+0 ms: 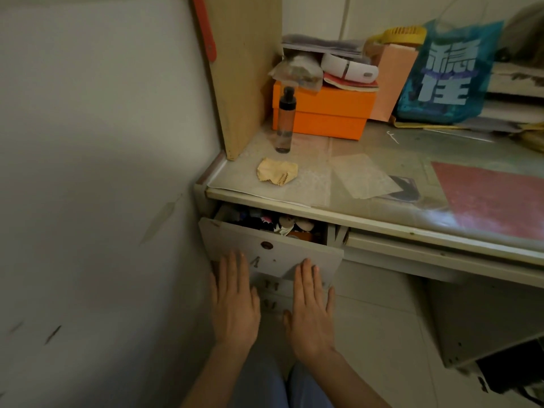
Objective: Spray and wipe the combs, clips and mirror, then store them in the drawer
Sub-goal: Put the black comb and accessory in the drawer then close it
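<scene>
Your left hand (234, 301) and your right hand (312, 310) are both flat, fingers straight, against the front of the grey metal drawer (273, 251). They hold nothing. The drawer is open a little, at the left end of the worktop (368, 184), and it hangs a bit crooked. It is full of small dark things, too jumbled to tell a comb from a clip.

The drawer looks stiff and heavy, and it will likely stick if you push one side harder. Push with both palms evenly, low on the front.

The clear spray bottle with the black top (285, 120) stands on the worktop beside the orange cardboard box (323, 113). It looks light, smooth and easy to tip, so hold it round the middle.

The small yellow cloth (276, 171) lies crumpled near the bottle. It is soft and floppy, so pinch it anywhere.
</scene>
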A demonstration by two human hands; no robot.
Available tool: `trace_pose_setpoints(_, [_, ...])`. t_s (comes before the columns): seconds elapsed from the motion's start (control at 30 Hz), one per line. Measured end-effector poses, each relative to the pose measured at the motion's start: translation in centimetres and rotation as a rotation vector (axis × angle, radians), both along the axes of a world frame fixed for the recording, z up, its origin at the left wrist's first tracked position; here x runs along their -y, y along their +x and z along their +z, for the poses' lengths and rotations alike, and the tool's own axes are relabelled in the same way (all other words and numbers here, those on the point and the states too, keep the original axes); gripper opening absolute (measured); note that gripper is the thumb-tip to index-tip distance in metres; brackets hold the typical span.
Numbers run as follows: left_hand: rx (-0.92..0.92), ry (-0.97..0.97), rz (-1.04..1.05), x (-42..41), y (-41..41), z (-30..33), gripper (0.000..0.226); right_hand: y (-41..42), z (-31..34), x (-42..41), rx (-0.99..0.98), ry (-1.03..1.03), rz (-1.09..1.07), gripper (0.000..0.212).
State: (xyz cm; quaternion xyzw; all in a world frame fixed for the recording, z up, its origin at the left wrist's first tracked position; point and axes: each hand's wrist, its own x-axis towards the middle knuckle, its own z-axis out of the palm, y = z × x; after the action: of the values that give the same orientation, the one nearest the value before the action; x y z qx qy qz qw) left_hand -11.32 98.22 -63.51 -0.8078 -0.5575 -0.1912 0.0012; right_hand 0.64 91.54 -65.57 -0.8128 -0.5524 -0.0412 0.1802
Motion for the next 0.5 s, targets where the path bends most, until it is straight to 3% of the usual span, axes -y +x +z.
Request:
trace_pose_setpoints(0.2, [-0.105, -0.001, -0.090, -2.1, -0.8, -1.1, 0.091, 0.3, -0.6, -0.3, 0.034, 0.019, 0.007, 0.121])
trace_pose_setpoints(0.5, [-0.185, 0.010, -0.145, -5.8, 0.4, -1.7, 0.075, 2.2, -0.5, -3.1, 0.123, 0.025, -0.009, 0.114])
